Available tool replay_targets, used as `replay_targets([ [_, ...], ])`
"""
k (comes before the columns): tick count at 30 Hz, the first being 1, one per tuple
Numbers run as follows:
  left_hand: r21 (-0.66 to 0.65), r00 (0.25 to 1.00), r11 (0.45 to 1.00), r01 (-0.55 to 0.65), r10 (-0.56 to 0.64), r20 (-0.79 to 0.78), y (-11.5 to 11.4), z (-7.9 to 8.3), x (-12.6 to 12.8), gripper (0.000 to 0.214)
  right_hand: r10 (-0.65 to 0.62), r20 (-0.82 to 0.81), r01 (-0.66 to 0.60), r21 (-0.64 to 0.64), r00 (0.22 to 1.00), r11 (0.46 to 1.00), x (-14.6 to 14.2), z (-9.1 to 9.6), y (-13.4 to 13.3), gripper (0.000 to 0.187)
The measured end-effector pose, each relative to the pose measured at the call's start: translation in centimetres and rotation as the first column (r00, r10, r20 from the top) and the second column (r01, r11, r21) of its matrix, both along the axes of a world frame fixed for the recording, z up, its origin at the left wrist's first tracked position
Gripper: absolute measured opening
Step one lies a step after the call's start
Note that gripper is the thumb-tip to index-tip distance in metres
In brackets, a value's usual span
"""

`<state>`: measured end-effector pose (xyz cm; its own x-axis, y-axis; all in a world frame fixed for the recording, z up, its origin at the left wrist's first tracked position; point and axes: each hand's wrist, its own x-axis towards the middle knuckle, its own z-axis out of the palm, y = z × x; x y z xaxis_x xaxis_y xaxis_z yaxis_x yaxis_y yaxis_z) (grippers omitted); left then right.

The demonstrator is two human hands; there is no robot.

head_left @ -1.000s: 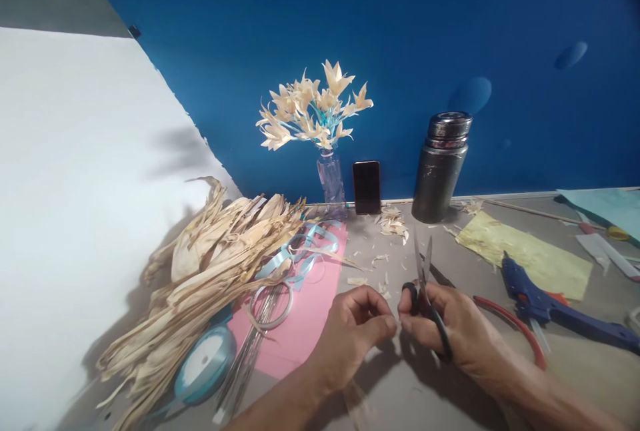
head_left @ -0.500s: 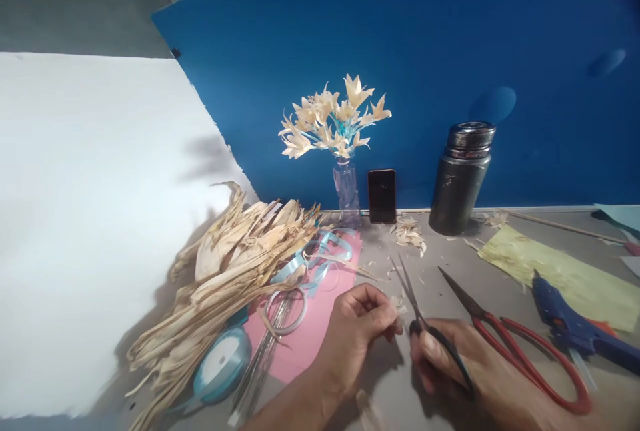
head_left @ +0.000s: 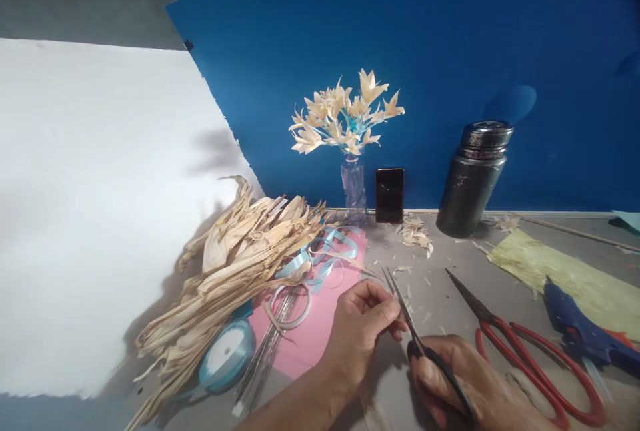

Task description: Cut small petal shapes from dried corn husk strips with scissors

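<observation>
My right hand [head_left: 450,377] is closed around the black handles of a small pair of scissors [head_left: 406,307]. Their slim blades point up and left, slightly parted, right at the fingertips of my left hand [head_left: 367,317]. Thumb and fingers of that hand are pinched together; what lies between them is too small and hidden to make out. Pale husk scraps [head_left: 416,234] are scattered on the table beyond. To the left lies a heap of dried corn husks [head_left: 235,271]. Flowers made of pale husk [head_left: 345,111] stand in a clear bottle [head_left: 354,191].
Red-handled scissors [head_left: 520,344] and a blue glue gun [head_left: 575,324] lie at right, near a yellow sheet [head_left: 565,271]. A dark flask [head_left: 473,181] and a phone [head_left: 389,195] stand behind. Left are a ribbon spool [head_left: 227,356], wires [head_left: 265,364] and pink paper [head_left: 320,331].
The small scissors have moved left against my left fingertips, their blades closer together. My left hand keeps its pinch. The whole view has shifted slightly.
</observation>
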<state>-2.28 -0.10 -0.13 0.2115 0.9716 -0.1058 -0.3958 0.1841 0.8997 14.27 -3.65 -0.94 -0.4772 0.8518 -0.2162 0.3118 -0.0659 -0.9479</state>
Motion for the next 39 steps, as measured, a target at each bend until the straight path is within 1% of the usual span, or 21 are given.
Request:
replay_targets([
  [6,0.007,1.000,1.000,0.010,-0.010,-0.011,0.0,0.1,0.0,0.024,0.017,-0.031,-0.018,-0.032,0.999,0.999,0.0,-0.3,0.2,0.069],
  [11,0.016,1.000,1.000,0.012,-0.012,-0.006,0.0,0.1,0.0,0.025,0.026,-0.048,-0.027,-0.022,0.999,0.999,0.2,-0.4,0.2,0.065],
  [13,0.016,1.000,1.000,0.015,-0.015,-0.007,0.0,0.0,0.0,0.025,0.031,-0.052,-0.033,-0.042,0.998,0.999,0.3,-0.4,0.1,0.062],
  [17,0.018,1.000,1.000,0.026,-0.026,-0.001,0.0,0.1,0.0,0.027,0.010,-0.042,-0.012,-0.063,0.999,0.998,0.1,-0.3,0.0,0.060],
  [20,-0.003,1.000,1.000,0.021,-0.021,-0.001,-0.1,0.3,0.1,0.027,-0.065,-0.055,0.063,-0.041,0.996,0.997,-0.1,0.1,0.1,0.056],
  [22,-0.023,1.000,1.000,0.021,-0.021,-0.006,-0.1,0.4,0.2,0.027,-0.149,-0.080,0.146,-0.047,0.986,0.988,-0.1,0.5,0.2,0.047],
  [26,-0.044,0.999,0.999,0.033,-0.034,-0.020,-0.1,0.6,0.3,0.026,-0.309,-0.108,0.301,-0.084,0.945,0.950,0.4,1.3,0.7,0.028],
  [29,-0.053,0.999,0.998,0.041,-0.042,-0.022,-0.2,0.7,0.4,0.027,-0.362,-0.110,0.354,-0.087,0.926,0.931,0.9,1.5,1.0,0.026],
  [31,-0.063,0.999,0.997,0.037,-0.038,-0.012,-0.2,0.7,0.4,0.027,-0.336,-0.114,0.330,-0.069,0.935,0.941,1.1,1.4,1.0,0.030],
  [34,-0.061,0.999,0.997,0.042,-0.043,-0.010,-0.2,0.6,0.4,0.025,-0.209,-0.063,0.207,-0.027,0.976,0.978,1.0,1.1,0.8,0.041],
  [36,-0.052,0.999,0.998,0.029,-0.030,-0.012,-0.2,0.5,0.3,0.025,-0.123,-0.005,0.122,-0.045,0.992,0.991,0.7,1.1,0.5,0.051],
  [39,-0.051,1.000,0.999,-0.016,0.016,-0.002,-0.1,0.3,0.3,0.027,-0.051,0.028,0.054,-0.105,0.998,0.993,0.3,1.4,0.2,0.061],
])
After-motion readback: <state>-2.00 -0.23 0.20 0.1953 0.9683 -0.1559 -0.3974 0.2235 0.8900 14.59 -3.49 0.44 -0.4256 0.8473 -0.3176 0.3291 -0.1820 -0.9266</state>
